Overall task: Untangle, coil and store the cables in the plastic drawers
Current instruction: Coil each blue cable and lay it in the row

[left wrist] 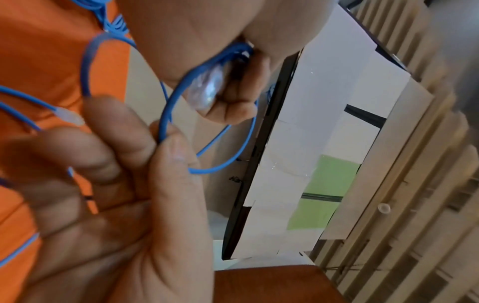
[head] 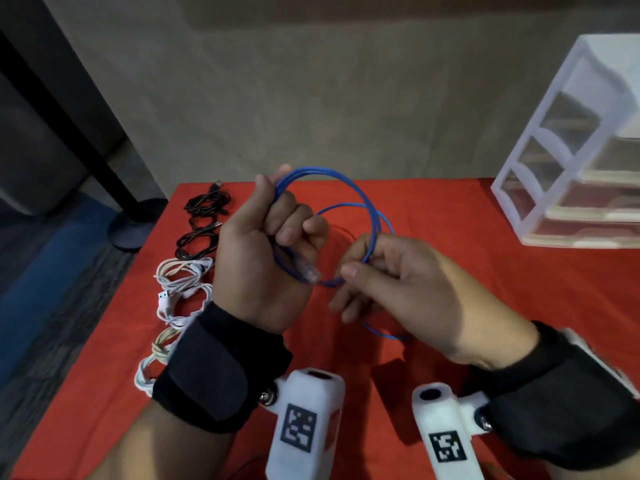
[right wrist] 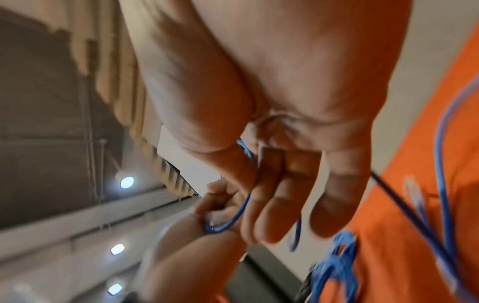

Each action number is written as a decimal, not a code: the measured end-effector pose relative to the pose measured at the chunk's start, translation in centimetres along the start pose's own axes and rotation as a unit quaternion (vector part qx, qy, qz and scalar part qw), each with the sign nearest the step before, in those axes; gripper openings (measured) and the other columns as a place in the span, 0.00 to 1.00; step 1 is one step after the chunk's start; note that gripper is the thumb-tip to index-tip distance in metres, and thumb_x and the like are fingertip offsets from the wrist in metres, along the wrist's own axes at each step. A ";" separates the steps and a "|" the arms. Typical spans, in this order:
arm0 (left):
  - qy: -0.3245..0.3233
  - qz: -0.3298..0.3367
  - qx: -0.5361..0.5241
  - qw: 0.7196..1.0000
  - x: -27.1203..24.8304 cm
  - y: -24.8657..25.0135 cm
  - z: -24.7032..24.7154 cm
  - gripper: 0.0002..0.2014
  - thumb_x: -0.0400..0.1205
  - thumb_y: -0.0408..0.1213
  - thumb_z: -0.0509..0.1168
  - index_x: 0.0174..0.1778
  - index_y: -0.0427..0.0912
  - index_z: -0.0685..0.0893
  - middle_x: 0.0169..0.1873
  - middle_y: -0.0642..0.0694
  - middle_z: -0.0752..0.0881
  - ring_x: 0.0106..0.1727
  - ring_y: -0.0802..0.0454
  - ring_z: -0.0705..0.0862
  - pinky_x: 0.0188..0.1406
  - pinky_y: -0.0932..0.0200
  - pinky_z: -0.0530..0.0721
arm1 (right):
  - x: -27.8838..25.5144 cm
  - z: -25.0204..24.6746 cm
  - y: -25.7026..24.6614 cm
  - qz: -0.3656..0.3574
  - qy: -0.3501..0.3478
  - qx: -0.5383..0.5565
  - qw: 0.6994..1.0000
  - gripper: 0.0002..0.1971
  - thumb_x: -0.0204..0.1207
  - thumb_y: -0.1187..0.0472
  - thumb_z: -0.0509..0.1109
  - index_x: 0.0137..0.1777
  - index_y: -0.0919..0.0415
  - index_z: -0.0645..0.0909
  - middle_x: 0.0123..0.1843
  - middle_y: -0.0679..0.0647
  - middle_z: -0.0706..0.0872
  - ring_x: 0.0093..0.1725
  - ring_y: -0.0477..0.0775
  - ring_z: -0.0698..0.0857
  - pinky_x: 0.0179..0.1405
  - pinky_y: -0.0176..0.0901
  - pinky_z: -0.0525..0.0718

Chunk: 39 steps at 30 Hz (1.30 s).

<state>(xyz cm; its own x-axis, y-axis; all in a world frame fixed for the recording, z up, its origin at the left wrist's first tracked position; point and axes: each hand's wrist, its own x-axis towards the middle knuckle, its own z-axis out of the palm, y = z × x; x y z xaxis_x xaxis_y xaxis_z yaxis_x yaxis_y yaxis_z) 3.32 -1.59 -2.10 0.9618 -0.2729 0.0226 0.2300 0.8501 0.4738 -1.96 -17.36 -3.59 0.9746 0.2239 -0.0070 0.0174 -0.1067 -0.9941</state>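
Observation:
A blue network cable (head: 325,169) is held up in loops above the red table. My left hand (head: 287,226) grips the gathered strands in a fist, and the clear plug (head: 309,271) sticks out below it. My right hand (head: 360,265) pinches one strand between thumb and forefinger at the loop's lower right. The left wrist view shows the pinched blue cable (left wrist: 166,114), the held plug (left wrist: 207,90) and a second plug (left wrist: 68,115) lying on the cloth. In the right wrist view the blue cable (right wrist: 241,209) runs between the two hands. A clear plastic drawer unit (head: 561,140) stands at the back right, its drawers closed.
Along the table's left edge lie coiled cables: two black ones (head: 207,202) at the back, then white ones (head: 183,271) and a cream-and-white bundle (head: 156,362). The red cloth (head: 485,271) covers the table. More loose blue cable (right wrist: 334,264) lies on it.

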 end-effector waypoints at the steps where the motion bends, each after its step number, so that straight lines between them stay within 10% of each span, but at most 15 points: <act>1: -0.007 -0.018 0.009 1.000 0.0 0.0 -0.1 0.23 0.93 0.45 0.54 0.31 0.42 0.77 0.22 0.55 0.59 0.22 0.60 0.64 0.35 0.65 0.76 | 0.3 -0.5 0.2 -0.030 0.034 -0.041 0.998 0.05 0.87 0.71 0.64 0.48 0.67 0.79 0.37 0.64 0.92 0.33 0.56 0.89 0.38 0.42 0.88; 5: -0.012 -0.075 0.149 0.986 -0.3 -0.8 0.0 0.19 0.93 0.47 0.51 0.47 0.39 0.81 0.22 0.54 0.64 0.24 0.59 0.69 0.43 0.61 0.82 | 1.0 -2.6 1.0 -0.067 0.129 -0.106 0.984 0.05 0.86 0.70 0.66 0.48 0.64 0.81 0.35 0.60 0.92 0.32 0.49 0.88 0.40 0.38 0.86; 11: 0.016 -0.062 0.260 0.963 -0.2 -0.3 0.0 0.18 0.91 0.52 0.54 0.41 0.46 0.77 0.23 0.54 0.55 0.20 0.60 0.55 0.19 0.65 0.62 | 0.6 -4.4 -0.1 -0.116 0.151 -0.167 0.967 0.06 0.83 0.53 0.71 0.52 0.55 0.81 0.39 0.61 0.82 0.35 0.64 0.80 0.42 0.68 0.81; 15: -0.004 -0.073 0.293 0.953 -0.3 0.4 -0.1 0.17 0.89 0.52 0.56 0.39 0.48 0.74 0.23 0.55 0.54 0.21 0.59 0.51 0.17 0.64 0.54 | 0.2 -4.3 -1.3 -0.074 0.112 -0.054 0.990 0.08 0.87 0.61 0.67 0.63 0.59 0.79 0.46 0.63 0.85 0.27 0.56 0.78 0.27 0.54 0.85; 18: -0.014 -0.095 0.307 0.947 -0.2 0.9 -0.2 0.17 0.89 0.53 0.57 0.39 0.47 0.75 0.24 0.54 0.53 0.22 0.59 0.50 0.17 0.65 0.55 | -0.1 -4.6 -1.5 -0.047 0.020 -0.100 0.994 0.10 0.86 0.59 0.67 0.51 0.66 0.84 0.38 0.62 0.89 0.23 0.54 0.77 0.25 0.45 0.80; 28: -0.022 -0.121 0.401 0.908 -0.3 2.4 -0.7 0.19 0.89 0.52 0.57 0.35 0.46 0.75 0.27 0.51 0.53 0.23 0.57 0.53 0.18 0.65 0.61 | -0.5 -8.4 -3.7 -0.087 0.143 0.004 0.986 0.08 0.78 0.59 0.71 0.44 0.66 0.84 0.34 0.59 0.85 0.26 0.52 0.80 0.27 0.42 0.87; 32: 0.013 -0.114 0.299 0.947 0.0 1.7 -0.4 0.19 0.90 0.53 0.56 0.35 0.48 0.73 0.28 0.53 0.55 0.24 0.59 0.55 0.18 0.67 0.66 | -0.6 -7.0 -3.3 -0.063 0.101 0.042 0.992 0.09 0.79 0.60 0.69 0.47 0.68 0.82 0.36 0.61 0.88 0.27 0.54 0.85 0.33 0.49 0.90; 35: 0.048 -0.102 0.199 0.973 0.2 0.8 -0.6 0.19 0.90 0.55 0.56 0.36 0.49 0.73 0.29 0.54 0.64 0.27 0.60 0.67 0.31 0.68 0.78 | -0.2 -4.2 -2.3 -0.075 0.092 0.083 0.990 0.07 0.81 0.61 0.68 0.48 0.66 0.80 0.40 0.62 0.89 0.32 0.58 0.88 0.38 0.51 0.90; 39: 0.063 -0.105 0.216 0.969 0.3 -0.1 -1.6 0.19 0.89 0.59 0.55 0.37 0.52 0.74 0.46 0.49 0.80 0.50 0.51 0.84 0.60 0.43 0.78 | 0.5 -1.6 -1.3 -0.096 0.109 0.163 0.976 0.06 0.77 0.61 0.68 0.48 0.63 0.78 0.40 0.58 0.89 0.35 0.57 0.90 0.40 0.47 0.92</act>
<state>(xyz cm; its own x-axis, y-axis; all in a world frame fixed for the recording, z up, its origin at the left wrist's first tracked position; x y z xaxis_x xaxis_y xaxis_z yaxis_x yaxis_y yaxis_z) 3.84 -1.05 -3.50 0.9170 -0.3397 -0.2090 0.3655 0.5059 0.7813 -1.17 -18.67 -2.16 0.9854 -0.0059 0.1699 0.1663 0.2396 -0.9565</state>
